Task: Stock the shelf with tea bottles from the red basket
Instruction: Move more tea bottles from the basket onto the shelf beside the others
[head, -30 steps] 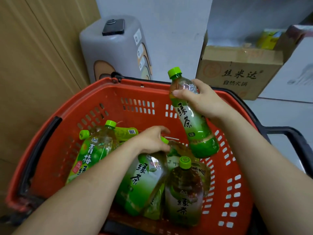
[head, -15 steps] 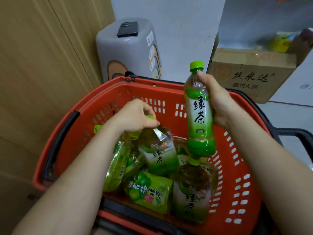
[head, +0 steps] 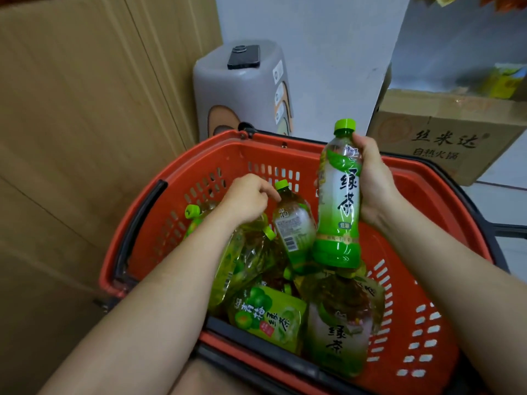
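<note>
Green-capped bottle (head: 295,229) turned in left hand (head: 248,199); other bottle (head: 340,201) still upright.

Right hand (head: 373,181) grips upright bottle (head: 339,201); left hand (head: 246,199) lower (fingers curled), pinching neck of tilted bottle (head: 295,226).

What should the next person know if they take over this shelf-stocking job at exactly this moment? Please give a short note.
Right hand: grips an upright green tea bottle above the red basket.
Left hand: down in the basket, pinches the neck of a second bottle, which is tilted among the others.
Other bottles: several lie in the basket.
Done: one bottle lifted out. The shelf is not in view, so nothing counts as stocked.
Left: lift the second bottle, place both on the shelf, then empty the basket.
</note>
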### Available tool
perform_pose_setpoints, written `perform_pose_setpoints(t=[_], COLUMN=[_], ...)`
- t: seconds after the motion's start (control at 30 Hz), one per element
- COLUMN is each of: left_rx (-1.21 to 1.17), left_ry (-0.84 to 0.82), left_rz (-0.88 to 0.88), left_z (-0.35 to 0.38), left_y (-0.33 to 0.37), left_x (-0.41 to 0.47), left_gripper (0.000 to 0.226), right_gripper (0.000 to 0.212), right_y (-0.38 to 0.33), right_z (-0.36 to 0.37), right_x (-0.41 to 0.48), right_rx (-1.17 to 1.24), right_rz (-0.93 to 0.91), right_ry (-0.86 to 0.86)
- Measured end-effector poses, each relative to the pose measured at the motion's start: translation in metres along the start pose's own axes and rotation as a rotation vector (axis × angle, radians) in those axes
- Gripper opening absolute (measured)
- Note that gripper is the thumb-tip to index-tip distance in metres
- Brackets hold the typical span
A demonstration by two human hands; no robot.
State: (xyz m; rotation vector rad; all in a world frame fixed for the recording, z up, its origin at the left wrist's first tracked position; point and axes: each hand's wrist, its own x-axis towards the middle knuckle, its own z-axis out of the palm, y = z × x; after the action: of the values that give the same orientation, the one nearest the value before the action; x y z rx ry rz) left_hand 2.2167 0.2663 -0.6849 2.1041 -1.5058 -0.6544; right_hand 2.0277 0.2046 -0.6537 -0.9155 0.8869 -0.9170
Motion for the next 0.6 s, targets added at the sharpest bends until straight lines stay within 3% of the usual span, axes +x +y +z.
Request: perform_pose_setpoints(t=[0.1,0.17,0.27,0.43,0.6], left_rx=[-0.007,0.078,0.136,0.209,0.190], left_ry=[0.255,0.133,-0.096,-0.125,-0.194], left_rz=[-0.080,-0.173,-0.295,-0.259,-0.098], left_z=[-0.033,-0.046,-0.043,-0.038,-0.020], left_y=[-0.007,-0.022,-0.041,-0.036,-0.014], left_x=[0.001,-0.004,-0.021,-0.027,-0.035], left_gripper=[0.032,0.037,0.068,0.043,0.050], right_gripper=[0.035,0.034,0.035,0.033,0.033], right_y=[0.006,0.008,0.008,0.015,0.016], right_z=[0.007,0.010,0.015,0.025,0.028], right_x=[-0.002,-0.002,-0.004,-0.008,-0.012], right_rx=[-0.044,-0.039,-0.045,-0.068,-0.100], right_rz=[-0.033,-0.046,-0.044,-0.022,-0.008], right_ry=[0.025,0.048,0.063,0.071,0.049])
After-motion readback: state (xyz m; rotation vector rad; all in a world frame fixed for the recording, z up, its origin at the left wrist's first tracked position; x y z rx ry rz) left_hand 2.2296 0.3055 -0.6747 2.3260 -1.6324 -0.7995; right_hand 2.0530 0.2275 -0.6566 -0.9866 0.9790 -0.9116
